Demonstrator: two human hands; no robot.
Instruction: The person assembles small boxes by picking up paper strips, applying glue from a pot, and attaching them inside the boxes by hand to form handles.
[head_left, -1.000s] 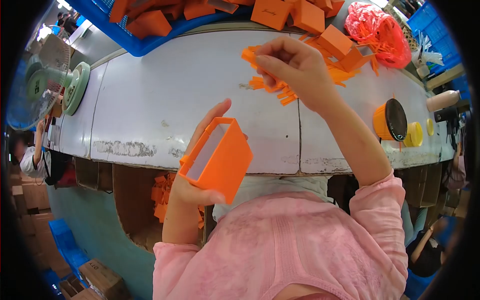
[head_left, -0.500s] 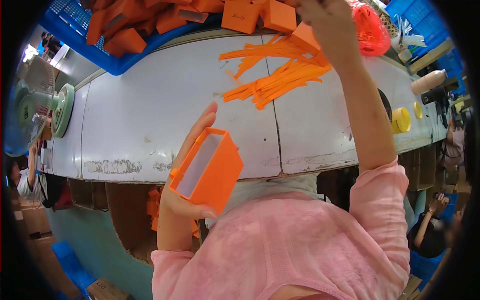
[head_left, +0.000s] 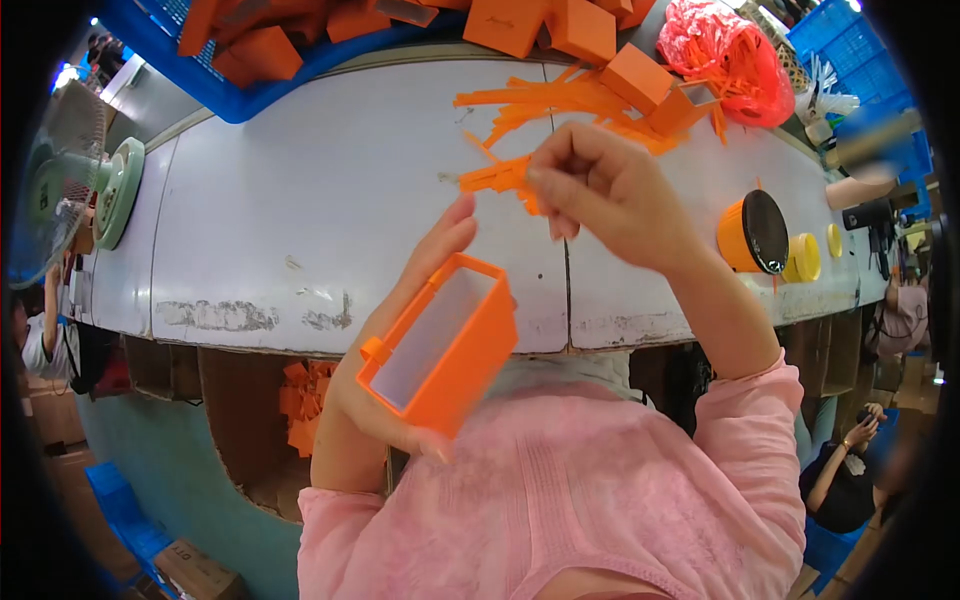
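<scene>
**Open orange box in the left hand, orange strips by the right**

At far left, a fan [head_left: 45,190] with a pale green base [head_left: 121,195] stands on the white table [head_left: 300,190]. Below, near a blue plastic stool [head_left: 125,512], a brown carton [head_left: 200,570] carries upside-down dark lettering that appears to read "QTY". A larger cardboard box [head_left: 228,410] under the table holds orange pieces [head_left: 305,415].

A blue basket [head_left: 240,103] at the top is heaped with orange boxes. One lettered box [head_left: 505,24] at its right has dark script on its face, too small to read for certain.

The hands are apart. The left hand [head_left: 395,305] is clamped around an orange box [head_left: 462,355], tilted above the table's near edge, its opening showing a pale interior.

The right hand [head_left: 605,195] has thumb and forefinger drawn together, right at some orange strips [head_left: 492,176]; whether it grips one cannot be told. More strips fan out beyond it, beside two orange boxes near a red plastic bag [head_left: 690,40].

Further right are an orange tub [head_left: 733,235] with a black lid, two yellow containers and a pinkish bottle [head_left: 857,190]. At lower right, a person in black [head_left: 840,490] sits with raised hands.
</scene>
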